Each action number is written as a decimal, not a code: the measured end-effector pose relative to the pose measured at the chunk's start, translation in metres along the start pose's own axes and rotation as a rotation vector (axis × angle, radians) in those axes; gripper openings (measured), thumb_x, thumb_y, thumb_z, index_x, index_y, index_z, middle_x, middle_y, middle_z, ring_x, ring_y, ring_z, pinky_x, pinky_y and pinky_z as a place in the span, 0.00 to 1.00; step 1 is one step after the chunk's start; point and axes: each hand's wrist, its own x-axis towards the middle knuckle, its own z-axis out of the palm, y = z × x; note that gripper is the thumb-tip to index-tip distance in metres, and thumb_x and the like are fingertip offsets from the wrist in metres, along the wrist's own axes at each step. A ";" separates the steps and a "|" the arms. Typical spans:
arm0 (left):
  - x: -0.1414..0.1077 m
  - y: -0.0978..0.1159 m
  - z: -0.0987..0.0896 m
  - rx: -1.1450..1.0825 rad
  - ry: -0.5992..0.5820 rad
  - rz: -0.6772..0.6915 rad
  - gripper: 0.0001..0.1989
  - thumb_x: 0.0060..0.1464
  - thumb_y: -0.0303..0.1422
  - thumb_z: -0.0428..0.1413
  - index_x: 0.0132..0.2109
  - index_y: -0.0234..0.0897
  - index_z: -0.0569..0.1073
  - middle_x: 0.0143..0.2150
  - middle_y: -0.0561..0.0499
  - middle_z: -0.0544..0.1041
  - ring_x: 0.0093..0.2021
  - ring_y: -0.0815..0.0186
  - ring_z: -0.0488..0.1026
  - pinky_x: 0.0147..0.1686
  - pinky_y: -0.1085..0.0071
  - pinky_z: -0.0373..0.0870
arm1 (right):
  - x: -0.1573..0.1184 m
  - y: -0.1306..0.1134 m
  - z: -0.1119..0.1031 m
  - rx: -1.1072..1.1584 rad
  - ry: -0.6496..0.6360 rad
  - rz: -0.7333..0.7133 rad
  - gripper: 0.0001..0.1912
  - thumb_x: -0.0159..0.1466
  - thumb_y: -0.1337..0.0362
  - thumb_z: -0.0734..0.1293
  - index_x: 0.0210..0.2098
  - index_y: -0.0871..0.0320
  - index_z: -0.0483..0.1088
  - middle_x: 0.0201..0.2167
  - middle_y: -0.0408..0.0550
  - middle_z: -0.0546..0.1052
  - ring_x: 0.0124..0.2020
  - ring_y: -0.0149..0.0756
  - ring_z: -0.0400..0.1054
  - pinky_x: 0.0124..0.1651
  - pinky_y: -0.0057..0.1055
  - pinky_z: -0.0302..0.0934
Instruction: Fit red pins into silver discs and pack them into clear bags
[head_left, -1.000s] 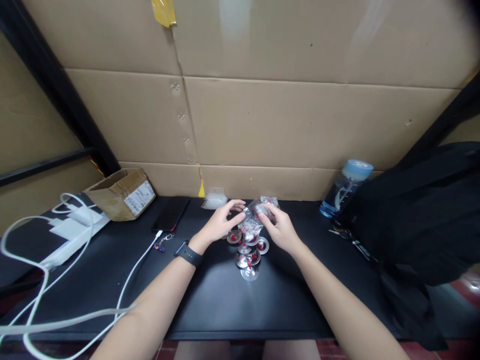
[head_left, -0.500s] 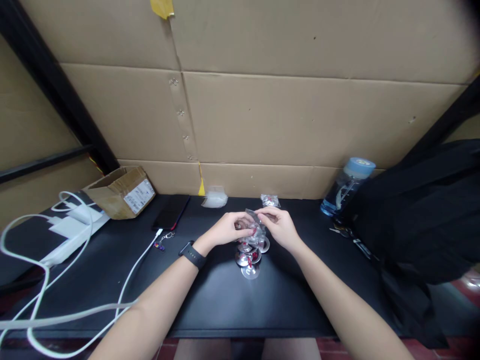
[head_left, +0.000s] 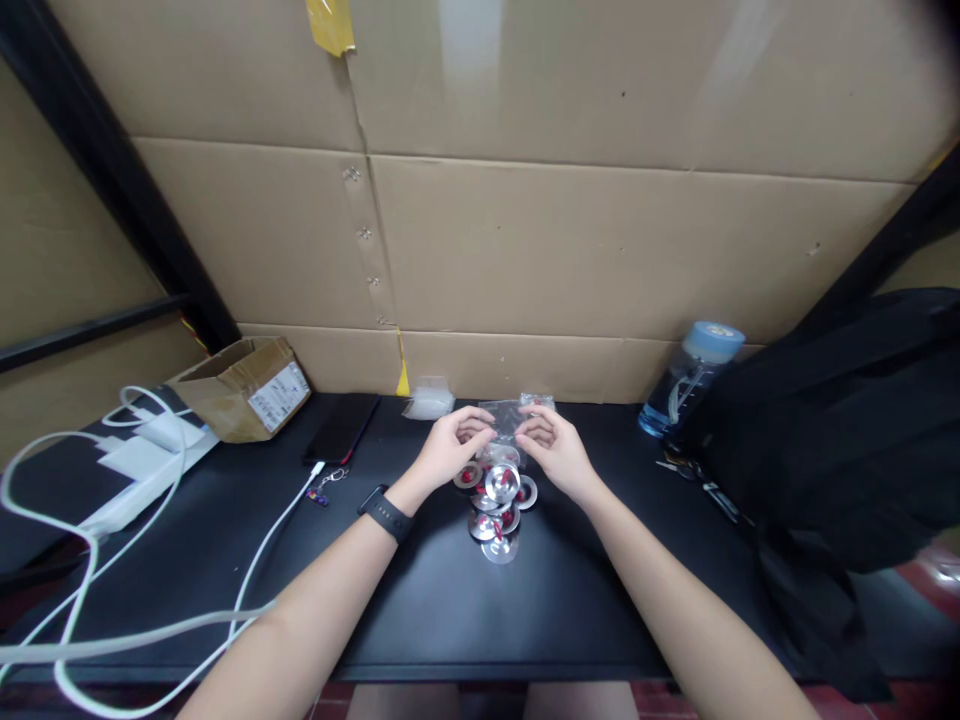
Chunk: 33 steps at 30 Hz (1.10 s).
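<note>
Noted left hand [head_left: 448, 447] and right hand [head_left: 559, 455] facing each other across a clear plastic bag [head_left: 504, 418], at the far end of a pile of silver discs [head_left: 502, 484] on the black counter [head_left: 480, 620]. Observed grip of each half-curled and narrow at the bag's edges; cannot tell from this view whether pinching it. Found a small packet [head_left: 537, 400] just beyond right hand.

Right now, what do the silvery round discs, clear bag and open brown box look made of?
Silvery round discs: likely polished metal, from bright highlights; metallised plastic possible.
Clear bag: probably thin glossy plastic film, transparent with glare.
Open brown box: apparently matte cardboard, by its dull, creased walls.
</note>
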 end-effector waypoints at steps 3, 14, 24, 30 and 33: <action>0.000 0.002 0.000 -0.046 0.063 -0.001 0.22 0.53 0.38 0.67 0.51 0.36 0.71 0.40 0.45 0.82 0.36 0.65 0.79 0.36 0.71 0.74 | 0.001 -0.001 0.000 0.051 0.029 0.021 0.24 0.57 0.57 0.76 0.50 0.55 0.69 0.31 0.44 0.78 0.34 0.37 0.76 0.42 0.34 0.72; 0.000 -0.003 0.002 -0.114 0.137 0.014 0.24 0.54 0.36 0.65 0.50 0.42 0.60 0.46 0.47 0.79 0.32 0.70 0.78 0.35 0.73 0.74 | 0.000 -0.005 -0.001 0.070 0.075 0.046 0.25 0.56 0.55 0.77 0.47 0.52 0.65 0.24 0.39 0.77 0.25 0.36 0.74 0.35 0.33 0.71; -0.001 0.010 -0.007 0.013 -0.102 0.060 0.08 0.55 0.32 0.60 0.31 0.34 0.80 0.52 0.41 0.77 0.44 0.60 0.78 0.43 0.65 0.74 | -0.003 -0.010 -0.007 -0.059 -0.143 0.047 0.22 0.59 0.61 0.73 0.52 0.60 0.77 0.27 0.44 0.79 0.28 0.35 0.73 0.37 0.34 0.71; -0.005 0.012 -0.009 -0.070 -0.212 -0.094 0.35 0.58 0.35 0.61 0.71 0.40 0.63 0.34 0.49 0.79 0.22 0.72 0.68 0.24 0.75 0.66 | -0.004 -0.014 -0.005 -0.037 -0.146 0.035 0.35 0.58 0.63 0.74 0.64 0.61 0.69 0.37 0.50 0.81 0.28 0.32 0.73 0.36 0.32 0.70; -0.005 0.014 -0.010 0.097 -0.081 0.064 0.34 0.59 0.36 0.61 0.70 0.41 0.62 0.47 0.44 0.78 0.31 0.69 0.74 0.33 0.71 0.72 | -0.002 -0.013 -0.006 -0.059 -0.128 0.054 0.38 0.58 0.62 0.74 0.66 0.62 0.66 0.33 0.49 0.81 0.28 0.34 0.74 0.37 0.34 0.71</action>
